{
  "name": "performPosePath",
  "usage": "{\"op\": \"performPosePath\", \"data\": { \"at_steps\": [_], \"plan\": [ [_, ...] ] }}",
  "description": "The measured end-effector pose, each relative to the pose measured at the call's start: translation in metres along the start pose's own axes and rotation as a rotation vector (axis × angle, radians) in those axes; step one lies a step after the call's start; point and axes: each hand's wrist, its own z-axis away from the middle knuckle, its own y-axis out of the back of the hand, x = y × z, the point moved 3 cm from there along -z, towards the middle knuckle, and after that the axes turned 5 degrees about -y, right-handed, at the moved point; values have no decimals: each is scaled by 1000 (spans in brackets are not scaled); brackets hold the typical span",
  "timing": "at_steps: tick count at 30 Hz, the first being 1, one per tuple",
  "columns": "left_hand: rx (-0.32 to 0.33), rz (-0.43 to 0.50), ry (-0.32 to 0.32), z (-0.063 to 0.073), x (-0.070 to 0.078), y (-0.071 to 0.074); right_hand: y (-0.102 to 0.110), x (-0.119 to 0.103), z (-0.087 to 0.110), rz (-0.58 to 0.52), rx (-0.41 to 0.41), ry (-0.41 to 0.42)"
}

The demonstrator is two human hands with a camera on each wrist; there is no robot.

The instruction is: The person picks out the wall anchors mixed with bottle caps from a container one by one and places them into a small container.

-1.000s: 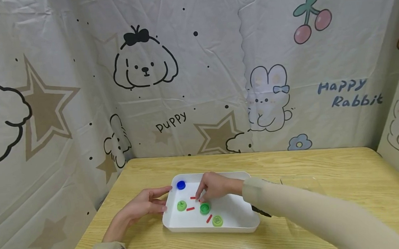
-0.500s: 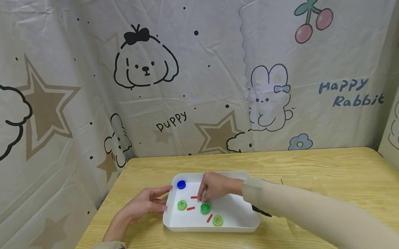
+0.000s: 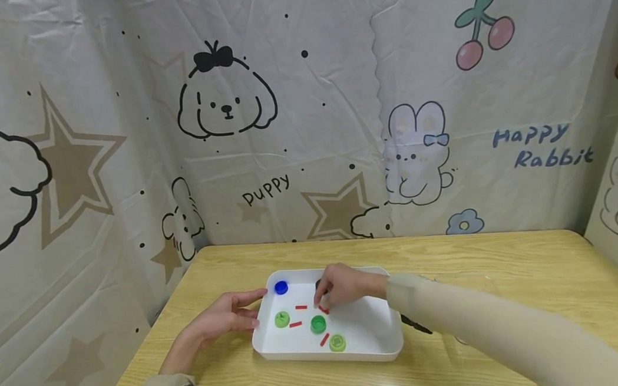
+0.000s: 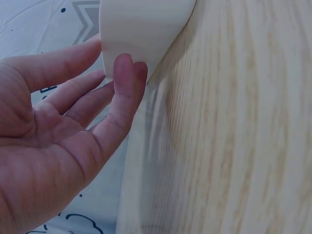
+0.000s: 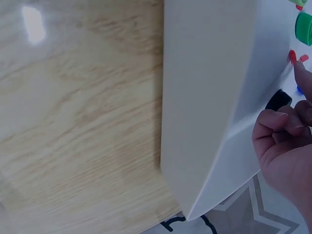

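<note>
A white tray (image 3: 388,324) stands on the wooden table. At its left wall is my left hand (image 3: 218,316), fingers mostly straight and spread; in the left wrist view fingertips (image 4: 123,68) touch the tray's end. My right hand (image 3: 342,283) reaches into the tray, its fingertips pinching a short red stick (image 3: 324,310). The right wrist view shows its other fingers (image 5: 270,119) curled. A black cap (image 5: 279,100) lies near these fingers, partly hidden in the head view. Close to the hand is a dark green cap (image 3: 318,324).
Elsewhere in the tray lie a blue cap (image 3: 281,287), a light green cap (image 3: 282,319), another light green cap (image 3: 337,342) and loose red sticks (image 3: 301,307). A clear, see-through item (image 3: 474,289) rests on the table (image 3: 536,262) at right, partly behind the right forearm.
My right hand has moved slightly right, and the red stick at its fingertips has shifted with it. The black cap now shows beside the hand. The left hand stays at the tray.
</note>
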Motion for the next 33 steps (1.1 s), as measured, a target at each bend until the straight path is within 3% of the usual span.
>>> {"op": "performPosePath", "data": {
  "at_steps": [11,33],
  "plan": [
    [5,-4,9,1,0,0,4,7,4,-23,-73,-14],
    [6,-7,-2,1,-1,-1,0,4,5,-34,-103,-43]
  ]
}}
